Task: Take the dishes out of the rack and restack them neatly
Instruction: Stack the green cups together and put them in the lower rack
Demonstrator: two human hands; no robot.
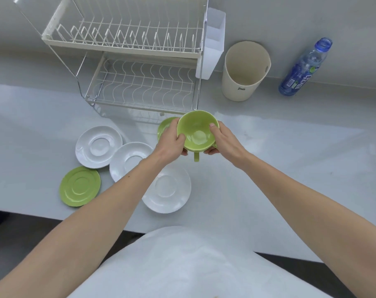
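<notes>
Fingers [212,127] of both hands curl round a green cup [196,130]: the left hand [169,141] and right hand [225,140] grip opposite sides, thumbs over the rim, above the pale grey counter [279,168]. Behind stands a 2-tier wire rack [139,61]. 3 white saucers [98,146] and 1 green saucer [80,186] lie to the left; a second green saucer [164,125] sits just behind the cup. The cup is glossy, its handle toward the person. The widest stretch of counter lies right of the hands, bounded by a beige tub [245,72] and a bottle [301,67].

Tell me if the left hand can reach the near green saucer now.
Probably not yet: the left hand and right hand both hold the green cup. The near green saucer lies uncovered, so the path looks free otherwise.
</notes>
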